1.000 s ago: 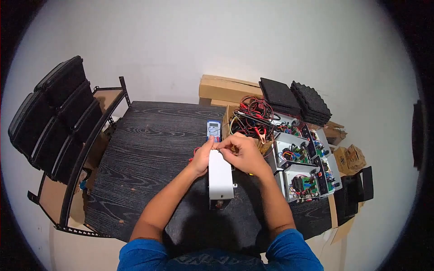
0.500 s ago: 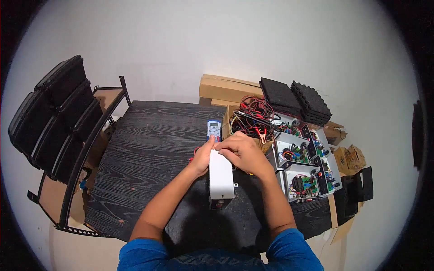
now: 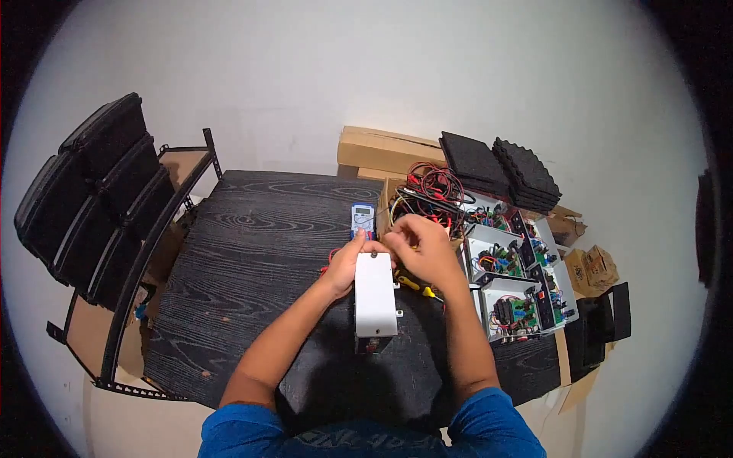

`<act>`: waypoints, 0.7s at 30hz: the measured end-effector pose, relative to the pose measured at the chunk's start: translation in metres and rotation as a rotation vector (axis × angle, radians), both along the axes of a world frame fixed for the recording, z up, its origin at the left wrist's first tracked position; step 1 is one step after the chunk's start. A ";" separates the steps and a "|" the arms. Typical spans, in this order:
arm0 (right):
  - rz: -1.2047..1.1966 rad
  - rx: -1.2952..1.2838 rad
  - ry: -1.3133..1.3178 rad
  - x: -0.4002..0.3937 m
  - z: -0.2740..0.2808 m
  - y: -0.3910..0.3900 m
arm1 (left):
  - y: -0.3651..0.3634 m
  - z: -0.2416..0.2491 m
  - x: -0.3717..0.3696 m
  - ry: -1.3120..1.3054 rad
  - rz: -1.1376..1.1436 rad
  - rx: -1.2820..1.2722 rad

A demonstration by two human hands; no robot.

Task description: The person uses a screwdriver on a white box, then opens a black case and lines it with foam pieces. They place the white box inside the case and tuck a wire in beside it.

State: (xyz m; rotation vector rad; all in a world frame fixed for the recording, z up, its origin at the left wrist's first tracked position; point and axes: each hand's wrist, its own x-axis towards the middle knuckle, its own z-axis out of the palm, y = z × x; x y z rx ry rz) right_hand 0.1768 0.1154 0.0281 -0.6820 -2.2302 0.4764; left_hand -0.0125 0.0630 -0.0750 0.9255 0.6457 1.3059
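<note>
A white metal case [image 3: 375, 294] stands in front of me, with a dark lower end toward me and small tabs along its right side. My left hand [image 3: 348, 266] is closed round its far left edge, thumb up. Just right of the case's far end, my right hand [image 3: 424, 248] hovers apart from it with fingers pinched; what is between them, if anything, is too small to tell. A dark screw or hole [image 3: 374, 256] shows at the far end of the white face. Beyond my left hand lies a blue-edged multimeter [image 3: 363, 217]. Under my right wrist is a yellow-handled tool [image 3: 416, 286].
A cardboard box [image 3: 388, 200] full of red and black cables [image 3: 435, 191] stands behind my right hand. To the right sit several open white cases with circuit boards [image 3: 500, 256]. Black foam sheets [image 3: 496, 172] lie behind them. A shelf with black cases [image 3: 107, 198] stands left.
My right hand has lifted off the case's far end and moved slightly right, uncovering the dark spot there and the yellow-handled tool. My left hand keeps its hold.
</note>
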 end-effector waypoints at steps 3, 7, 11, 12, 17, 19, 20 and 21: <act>-0.117 -0.115 -0.173 0.016 -0.021 0.015 | -0.004 0.009 0.003 0.049 0.023 -0.006; -0.154 -0.152 -0.397 0.030 -0.059 0.020 | -0.005 0.012 0.004 0.052 0.022 -0.003; -0.180 -0.144 -0.513 0.039 -0.085 0.031 | -0.006 0.015 0.002 0.071 0.017 -0.014; -0.160 -0.103 -0.472 0.037 -0.090 0.032 | -0.006 0.015 0.002 0.081 0.015 -0.022; -0.087 -0.039 -0.361 0.006 -0.085 0.022 | -0.005 0.012 0.002 0.061 0.024 -0.026; -0.048 0.011 -0.404 -0.005 -0.118 0.047 | -0.006 0.011 0.003 0.050 0.023 -0.037; -0.048 -0.043 -0.459 -0.013 -0.127 0.056 | -0.005 0.010 0.003 0.059 0.028 -0.040; -0.047 -0.098 -0.513 -0.019 -0.140 0.066 | -0.004 0.009 0.002 0.069 0.033 -0.044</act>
